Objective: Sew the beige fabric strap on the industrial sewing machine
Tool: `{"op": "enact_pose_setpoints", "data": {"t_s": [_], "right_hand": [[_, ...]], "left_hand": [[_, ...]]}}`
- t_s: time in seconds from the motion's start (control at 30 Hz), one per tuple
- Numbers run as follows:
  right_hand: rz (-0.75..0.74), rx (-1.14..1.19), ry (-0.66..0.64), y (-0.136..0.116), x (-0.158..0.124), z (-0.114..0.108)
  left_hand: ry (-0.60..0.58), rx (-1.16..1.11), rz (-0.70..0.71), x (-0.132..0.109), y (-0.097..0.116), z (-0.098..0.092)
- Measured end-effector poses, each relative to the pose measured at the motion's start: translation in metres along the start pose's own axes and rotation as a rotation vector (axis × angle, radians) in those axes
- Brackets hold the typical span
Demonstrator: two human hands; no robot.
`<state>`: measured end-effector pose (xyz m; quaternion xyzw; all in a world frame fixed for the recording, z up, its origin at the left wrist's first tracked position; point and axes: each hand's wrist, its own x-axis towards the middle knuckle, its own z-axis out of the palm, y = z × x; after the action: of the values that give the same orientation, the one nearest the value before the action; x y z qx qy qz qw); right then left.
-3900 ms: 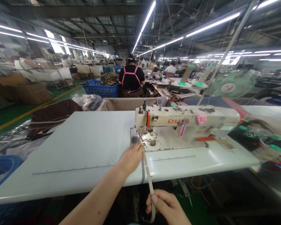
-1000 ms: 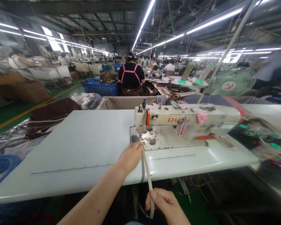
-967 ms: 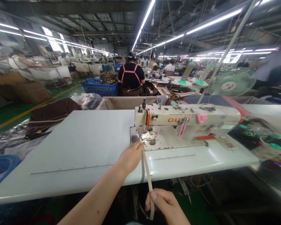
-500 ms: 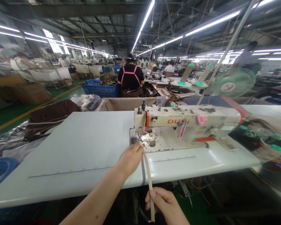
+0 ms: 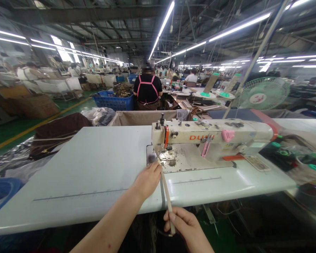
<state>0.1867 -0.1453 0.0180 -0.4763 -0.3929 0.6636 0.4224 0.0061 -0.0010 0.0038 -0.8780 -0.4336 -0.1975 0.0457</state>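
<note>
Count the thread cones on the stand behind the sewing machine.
2: the left cone, and the right cone, nearer the green fan. Neither looks hidden, and no others show on that stand.

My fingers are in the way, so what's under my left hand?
Beneath your left hand: the pale sewing table and, at the fingertips, the narrow beige strip. The fingertips hide that stretch of strip and part of the metal bed plate's near edge.
</note>
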Motion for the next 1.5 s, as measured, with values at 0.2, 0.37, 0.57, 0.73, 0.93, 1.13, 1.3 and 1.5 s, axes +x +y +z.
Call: {"op": "enact_pose_setpoints", "data": {"t_s": [0.2, 0.37, 0.57, 0.73, 0.93, 1.13, 1.3, 1.5], "right_hand": [[-0.152, -0.208, -0.057, -0.007, -0.001, -0.003], [-0.108, -0.146, 0.048, -0.009, 0.006, 0.001], [0.071, 0.036, 0.011, -0.016, 0.001, 0.010], [0.061, -0.023, -0.017, -0.019, -0.010, 0.008], [0.062, -0.044, -0.043, -0.014, -0.022, 0.003], [0.043, -0.050, -0.063, -0.009, -0.023, -0.001], [0.041, -0.055, -0.063, -0.011, -0.022, -0.002], [-0.005, -0.143, -0.092, -0.014, -0.027, -0.002]], "left_hand": [[-0.014, 0.070, 0.056, 0.001, 0.001, -0.002], [-0.060, 0.069, 0.067, 0.000, 0.000, -0.002], [-0.036, 0.001, 0.037, 0.000, 0.001, -0.003], [-0.017, -0.036, 0.012, 0.000, 0.001, -0.005], [-0.042, -0.004, 0.031, 0.000, 0.001, -0.006], [-0.038, 0.003, 0.039, -0.001, 0.000, -0.004], [-0.027, -0.020, 0.021, -0.001, -0.001, -0.003], [-0.041, -0.002, 0.048, -0.001, -0.003, -0.001]]}}
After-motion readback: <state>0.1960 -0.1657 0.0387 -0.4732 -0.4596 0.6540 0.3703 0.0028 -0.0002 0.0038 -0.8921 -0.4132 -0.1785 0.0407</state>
